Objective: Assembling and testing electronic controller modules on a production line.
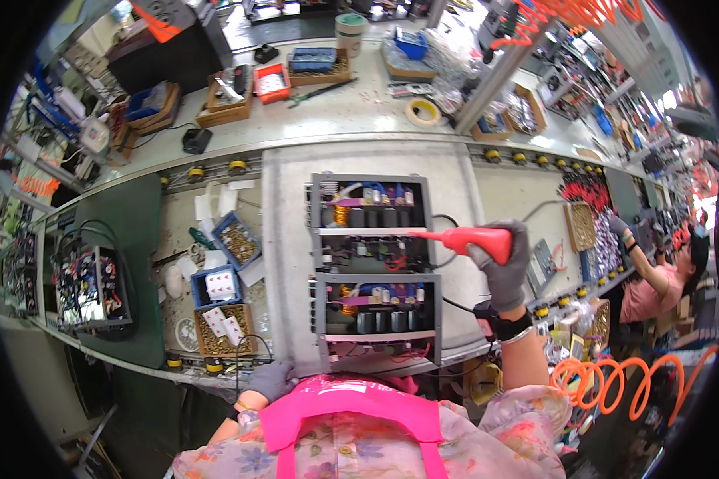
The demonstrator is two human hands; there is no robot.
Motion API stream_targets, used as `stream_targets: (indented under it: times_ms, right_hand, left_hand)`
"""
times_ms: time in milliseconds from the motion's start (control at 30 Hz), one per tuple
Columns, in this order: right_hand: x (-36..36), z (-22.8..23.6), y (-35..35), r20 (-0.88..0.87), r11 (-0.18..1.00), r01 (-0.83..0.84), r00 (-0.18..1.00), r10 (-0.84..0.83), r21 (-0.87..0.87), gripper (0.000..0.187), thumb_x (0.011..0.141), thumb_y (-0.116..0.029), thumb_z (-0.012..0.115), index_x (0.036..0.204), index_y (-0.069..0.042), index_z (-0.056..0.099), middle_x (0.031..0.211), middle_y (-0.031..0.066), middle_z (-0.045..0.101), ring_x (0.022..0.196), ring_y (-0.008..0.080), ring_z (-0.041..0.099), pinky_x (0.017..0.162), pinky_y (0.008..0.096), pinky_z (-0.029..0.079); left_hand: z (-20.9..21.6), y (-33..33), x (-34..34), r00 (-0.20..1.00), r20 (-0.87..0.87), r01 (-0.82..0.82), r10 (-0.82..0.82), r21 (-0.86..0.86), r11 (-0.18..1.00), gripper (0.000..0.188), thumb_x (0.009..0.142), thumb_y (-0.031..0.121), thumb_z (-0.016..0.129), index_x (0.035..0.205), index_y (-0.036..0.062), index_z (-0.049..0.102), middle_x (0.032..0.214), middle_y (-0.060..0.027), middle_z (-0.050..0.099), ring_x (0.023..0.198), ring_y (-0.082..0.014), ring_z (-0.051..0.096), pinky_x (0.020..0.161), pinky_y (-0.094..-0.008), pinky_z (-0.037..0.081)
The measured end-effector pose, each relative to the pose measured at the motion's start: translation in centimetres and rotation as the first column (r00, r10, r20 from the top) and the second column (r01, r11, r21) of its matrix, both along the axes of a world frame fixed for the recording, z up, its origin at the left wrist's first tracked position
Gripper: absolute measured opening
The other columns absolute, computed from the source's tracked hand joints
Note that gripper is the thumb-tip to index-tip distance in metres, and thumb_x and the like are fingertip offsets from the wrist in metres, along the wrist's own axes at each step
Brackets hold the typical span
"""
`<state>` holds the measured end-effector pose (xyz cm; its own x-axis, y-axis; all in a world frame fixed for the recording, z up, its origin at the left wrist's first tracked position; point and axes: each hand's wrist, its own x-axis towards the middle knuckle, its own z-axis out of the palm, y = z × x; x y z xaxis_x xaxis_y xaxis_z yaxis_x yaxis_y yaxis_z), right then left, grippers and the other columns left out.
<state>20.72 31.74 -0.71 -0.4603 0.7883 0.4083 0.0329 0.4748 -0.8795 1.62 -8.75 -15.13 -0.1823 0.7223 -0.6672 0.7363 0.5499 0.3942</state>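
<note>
My right hand (505, 263), in a grey glove, is closed round a red squeeze bottle (478, 242). Its thin nozzle points left, with the tip over the light bar across the upper open metal chassis (371, 232). Inside that chassis are circuit boards, dark blocks, a copper-coloured coil and wires. A second, similar chassis (379, 339) lies directly below it, nearer to me. My left hand (272, 381), also gloved in grey, rests low at the bench's near edge, close to my body. Its fingers are too unclear to read, and I see nothing held there.
Left of the chassis stand blue bins (237, 242) of small metal parts and a cardboard box (209, 339) with playing cards on it. Another wired unit (92, 289) sits farther left. An orange coiled hose (615, 382) hangs at right. Beyond it, a person (665, 279) works at the bench.
</note>
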Motion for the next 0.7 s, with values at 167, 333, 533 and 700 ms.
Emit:
stream_targets:
  times_ms: [167, 333, 533, 700]
  right_hand:
    - [2.5, -3.3, -0.3, 0.113, 0.996, 0.057, 0.992, -0.049, -0.073, 0.040, 0.071, -0.003, 0.078, 0.101, -0.004, 0.052, 0.096, 0.0089, 0.062, 0.090, 0.0173, 0.061, 0.083, 0.0302, 0.051]
    - [2.0, -5.4, -0.2, 0.079, 0.996, 0.044, 0.996, -0.038, -0.071, 0.040, 0.072, -0.004, 0.079, 0.102, -0.004, 0.052, 0.096, 0.0091, 0.063, 0.090, 0.0171, 0.062, 0.081, 0.0302, 0.051]
    - [1.5, -6.4, 0.2, 0.055, 0.996, 0.058, 0.997, -0.055, -0.070, 0.039, 0.071, -0.005, 0.079, 0.101, -0.003, 0.053, 0.093, 0.0103, 0.064, 0.086, 0.0177, 0.063, 0.078, 0.0300, 0.053]
    - [1.6, -6.8, 0.4, 0.071, 0.997, 0.052, 0.996, -0.048, -0.049, 0.040, 0.071, -0.006, 0.079, 0.101, -0.003, 0.053, 0.093, 0.0102, 0.064, 0.087, 0.0177, 0.063, 0.078, 0.0303, 0.052]
  left_hand:
    - [1.4, 2.2, -0.4, 0.998, -0.035, 0.044, -0.045, -0.008, 0.999, 0.037, 0.085, 0.040, 0.059, 0.104, 0.0078, 0.058, 0.095, -0.0191, 0.065, 0.087, -0.0393, 0.063, 0.076, -0.0482, 0.050]
    - [2.1, 2.9, -0.3, 0.999, -0.037, 0.032, -0.036, -0.107, 0.994, 0.042, 0.086, 0.041, 0.060, 0.113, 0.0093, 0.057, 0.097, -0.0183, 0.063, 0.091, -0.0381, 0.062, 0.078, -0.0471, 0.048]
    - [1.6, 2.2, 0.8, 0.994, -0.080, 0.061, -0.069, -0.103, 0.993, 0.041, 0.086, 0.042, 0.060, 0.111, 0.0098, 0.057, 0.092, -0.0179, 0.067, 0.086, -0.0374, 0.065, 0.074, -0.0482, 0.051]
    - [1.2, 2.0, 0.8, 0.998, -0.034, 0.043, -0.050, -0.190, 0.981, 0.046, 0.088, 0.046, 0.056, 0.115, 0.0092, 0.056, 0.100, -0.0184, 0.063, 0.091, -0.0379, 0.062, 0.078, -0.0477, 0.049]
